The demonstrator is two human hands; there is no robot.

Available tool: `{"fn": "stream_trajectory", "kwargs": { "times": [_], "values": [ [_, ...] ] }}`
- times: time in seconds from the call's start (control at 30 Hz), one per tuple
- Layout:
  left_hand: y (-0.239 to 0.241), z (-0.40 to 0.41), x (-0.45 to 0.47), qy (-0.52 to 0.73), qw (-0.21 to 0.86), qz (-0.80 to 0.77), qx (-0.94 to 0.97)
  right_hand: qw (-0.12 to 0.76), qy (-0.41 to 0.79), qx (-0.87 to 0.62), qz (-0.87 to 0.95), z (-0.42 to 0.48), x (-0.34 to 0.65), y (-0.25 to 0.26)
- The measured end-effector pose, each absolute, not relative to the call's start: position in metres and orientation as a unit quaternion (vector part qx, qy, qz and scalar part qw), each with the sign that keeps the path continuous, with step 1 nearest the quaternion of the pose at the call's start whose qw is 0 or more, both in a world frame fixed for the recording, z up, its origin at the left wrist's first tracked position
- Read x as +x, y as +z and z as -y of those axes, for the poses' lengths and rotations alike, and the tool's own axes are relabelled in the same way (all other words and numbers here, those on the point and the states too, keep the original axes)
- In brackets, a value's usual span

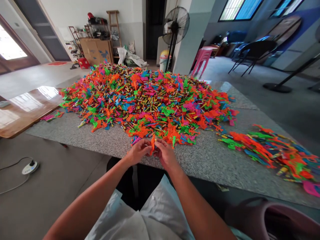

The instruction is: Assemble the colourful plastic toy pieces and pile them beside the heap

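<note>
My left hand (138, 151) and my right hand (165, 154) meet at the near edge of the grey speckled table (200, 160). Both are closed in a pinch on one small orange plastic piece (152, 144), held upright between them. Just beyond my fingers begins a huge heap of small coloured plastic pieces (147, 100), orange, green, pink and blue, mixed with gold-coloured tubes. My forearms reach in from the bottom of the view.
A smaller pile of the same coloured pieces (272, 151) lies at the right of the table. A brown wooden table (27, 110) adjoins at the left. A pink basin rim (282, 216) shows at bottom right. A power strip (30, 166) lies on the floor. A standing fan (175, 30) is behind.
</note>
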State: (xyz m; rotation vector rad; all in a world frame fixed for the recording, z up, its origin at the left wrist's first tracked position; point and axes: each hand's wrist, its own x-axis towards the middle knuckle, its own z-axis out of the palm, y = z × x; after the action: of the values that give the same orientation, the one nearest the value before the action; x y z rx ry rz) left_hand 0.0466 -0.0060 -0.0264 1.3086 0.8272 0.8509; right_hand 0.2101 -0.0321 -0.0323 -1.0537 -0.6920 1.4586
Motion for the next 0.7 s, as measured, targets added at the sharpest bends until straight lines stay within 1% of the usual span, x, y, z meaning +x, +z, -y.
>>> {"fn": "stream_trajectory", "kwargs": {
  "times": [0.1,0.17,0.27,0.37,0.57,0.7],
  "values": [
    [-0.027,0.005,0.049,0.394,0.635,-0.405,0.527,0.558,0.607,-0.471,0.316,0.032,0.210,-0.037],
    [-0.025,0.006,0.049,0.377,0.673,-0.398,0.497,0.562,0.587,-0.481,0.328,0.033,0.209,-0.039],
    [-0.020,0.008,0.047,0.352,0.719,-0.385,0.460,0.593,0.558,-0.482,0.323,0.035,0.210,-0.039],
    [-0.019,0.009,0.044,0.387,0.714,-0.404,0.421,0.612,0.571,-0.455,0.304,0.039,0.214,-0.037],
    [-0.022,0.009,0.046,0.437,0.702,-0.399,0.397,0.595,0.608,-0.432,0.300,0.049,0.215,-0.041],
    [-0.021,0.009,0.047,0.436,0.694,-0.406,0.404,0.584,0.624,-0.424,0.300,0.050,0.214,-0.046]
  ]
}}
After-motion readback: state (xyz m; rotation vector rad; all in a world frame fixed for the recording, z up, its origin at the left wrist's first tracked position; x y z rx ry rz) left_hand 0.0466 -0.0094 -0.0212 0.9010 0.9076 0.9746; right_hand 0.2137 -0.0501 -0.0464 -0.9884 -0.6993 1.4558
